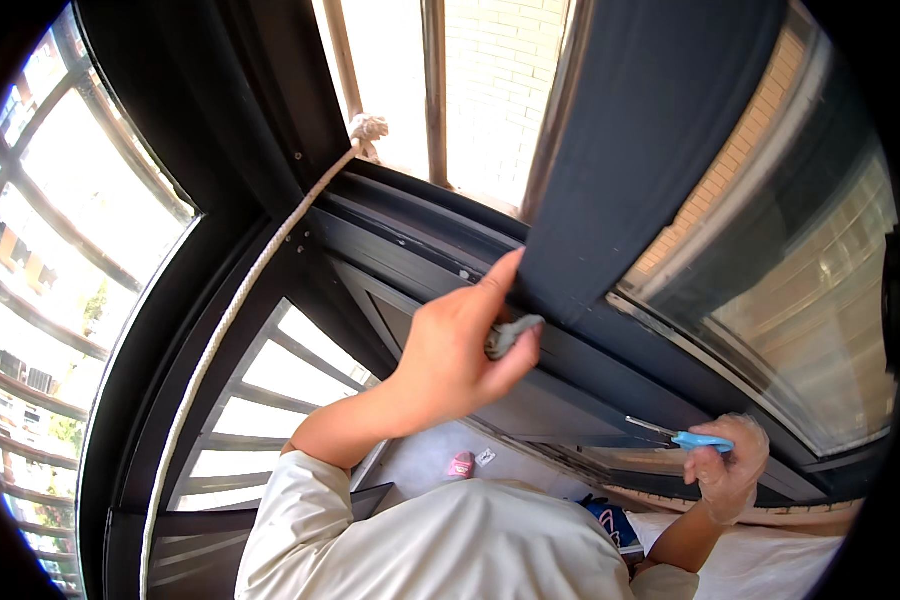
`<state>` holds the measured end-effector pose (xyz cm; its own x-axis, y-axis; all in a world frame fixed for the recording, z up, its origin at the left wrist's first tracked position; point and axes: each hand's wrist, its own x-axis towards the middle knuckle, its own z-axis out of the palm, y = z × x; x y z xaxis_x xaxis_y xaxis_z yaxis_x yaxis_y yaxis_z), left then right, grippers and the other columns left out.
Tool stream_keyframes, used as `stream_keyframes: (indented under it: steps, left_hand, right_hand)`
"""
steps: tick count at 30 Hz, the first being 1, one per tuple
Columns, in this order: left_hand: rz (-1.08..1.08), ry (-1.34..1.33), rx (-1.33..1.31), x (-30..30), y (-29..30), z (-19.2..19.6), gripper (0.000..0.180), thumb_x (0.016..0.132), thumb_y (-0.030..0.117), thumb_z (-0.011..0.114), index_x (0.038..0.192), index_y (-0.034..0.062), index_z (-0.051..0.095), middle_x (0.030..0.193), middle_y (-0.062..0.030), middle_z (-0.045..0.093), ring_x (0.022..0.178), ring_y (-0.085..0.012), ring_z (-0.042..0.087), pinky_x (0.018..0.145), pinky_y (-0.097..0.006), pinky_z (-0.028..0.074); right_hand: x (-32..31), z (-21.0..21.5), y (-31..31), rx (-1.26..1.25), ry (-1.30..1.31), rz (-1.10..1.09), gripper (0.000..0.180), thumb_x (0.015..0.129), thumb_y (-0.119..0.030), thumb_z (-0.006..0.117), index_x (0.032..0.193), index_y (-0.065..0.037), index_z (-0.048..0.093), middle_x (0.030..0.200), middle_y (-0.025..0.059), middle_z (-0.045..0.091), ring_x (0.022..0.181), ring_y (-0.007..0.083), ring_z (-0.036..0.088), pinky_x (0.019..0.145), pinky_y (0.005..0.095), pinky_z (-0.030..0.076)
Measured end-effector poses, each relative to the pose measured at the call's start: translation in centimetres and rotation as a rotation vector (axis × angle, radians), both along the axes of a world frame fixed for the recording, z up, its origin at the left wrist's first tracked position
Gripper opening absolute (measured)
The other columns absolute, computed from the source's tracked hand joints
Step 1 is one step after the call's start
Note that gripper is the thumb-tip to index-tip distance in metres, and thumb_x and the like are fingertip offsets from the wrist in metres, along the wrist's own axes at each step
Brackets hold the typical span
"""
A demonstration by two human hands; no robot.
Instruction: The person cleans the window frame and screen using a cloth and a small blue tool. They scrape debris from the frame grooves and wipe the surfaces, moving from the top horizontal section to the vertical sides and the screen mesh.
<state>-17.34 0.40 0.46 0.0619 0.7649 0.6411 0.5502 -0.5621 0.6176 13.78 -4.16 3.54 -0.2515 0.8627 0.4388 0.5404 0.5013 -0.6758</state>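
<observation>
My left hand [455, 345] is bare and reaches across the dark window frame [420, 240]. Its index finger is stretched out along the sliding track, while the thumb and curled fingers close round a crumpled grey wad [513, 335], perhaps a scrap of cloth. The palm hides part of that wad. Lower right, my right hand [733, 465] wears a thin clear plastic glove. It grips what look like small scissors [703, 441] with a light blue handle, their slim metal blades pointing left toward the frame. The blades touch nothing that I can make out.
A white rope [220, 325] runs down the left side from a knotted, frayed end [368, 130] by the window opening. Metal bars [434, 90] stand outside. A glass pane [770, 270] fills the right. Below lie a pink item [460, 465] and white sheeting [760, 555].
</observation>
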Motion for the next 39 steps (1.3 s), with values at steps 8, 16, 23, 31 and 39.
stream_keyframes:
  steps: [8, 16, 23, 31, 39]
  left_hand:
    - [0.281, -0.264, 0.117, -9.7, 0.1, 2.2, 0.028, 0.070, -0.004, 0.061, 0.098, 0.0015, 0.059, 0.091, -0.0065, 0.057, 0.082, -0.0133, 0.056, 0.073, -0.025, 0.045]
    - [0.398, -0.230, 0.282, -13.5, -0.6, 5.0, 0.007, 0.089, 0.002, 0.059, 0.096, 0.0010, 0.057, 0.096, -0.0075, 0.063, 0.082, -0.0057, 0.056, 0.072, -0.017, 0.045]
    - [0.219, -0.098, 0.271, -9.1, 0.5, 6.7, 0.013, 0.087, -0.003, 0.058, 0.098, 0.0015, 0.061, 0.094, -0.0065, 0.065, 0.086, -0.0117, 0.061, 0.076, -0.023, 0.047]
    - [0.046, 0.093, 0.302, -6.3, 2.6, 6.2, 0.015, 0.086, -0.010, 0.054, 0.096, -0.0021, 0.062, 0.097, -0.0085, 0.063, 0.087, -0.0122, 0.059, 0.075, -0.021, 0.046]
    - [0.084, 0.250, 0.282, -7.1, 3.8, 5.0, 0.020, 0.082, -0.014, 0.051, 0.089, -0.0018, 0.065, 0.093, -0.0088, 0.064, 0.082, -0.0136, 0.061, 0.068, -0.020, 0.045]
  right_hand:
    - [-0.3, -0.6, 1.0, 0.022, 0.026, 0.093, 0.030, 0.084, -0.030, 0.064, 0.085, 0.000, 0.059, 0.053, 0.0037, 0.050, 0.039, 0.0127, 0.050, 0.039, 0.0233, 0.035]
    - [-3.2, -0.7, 1.1, 0.008, 0.101, 0.153, 0.027, 0.085, -0.031, 0.066, 0.085, -0.004, 0.065, 0.051, 0.0009, 0.057, 0.042, 0.0116, 0.055, 0.042, 0.0224, 0.038]
    - [-11.4, -0.4, 2.7, 0.134, 0.057, 0.335, 0.024, 0.070, -0.006, 0.072, 0.094, -0.007, 0.068, 0.061, 0.0051, 0.059, 0.045, 0.0200, 0.052, 0.044, 0.0308, 0.039]
    - [-12.6, 0.0, 2.4, 0.390, 0.015, 0.190, 0.028, 0.072, -0.006, 0.071, 0.099, -0.009, 0.065, 0.066, 0.0035, 0.064, 0.049, 0.0202, 0.057, 0.048, 0.0297, 0.044]
    - [-16.2, -0.1, 3.6, 0.369, -0.144, 0.278, 0.036, 0.073, -0.011, 0.073, 0.107, -0.013, 0.062, 0.065, 0.0017, 0.057, 0.050, 0.0211, 0.054, 0.046, 0.0339, 0.045]
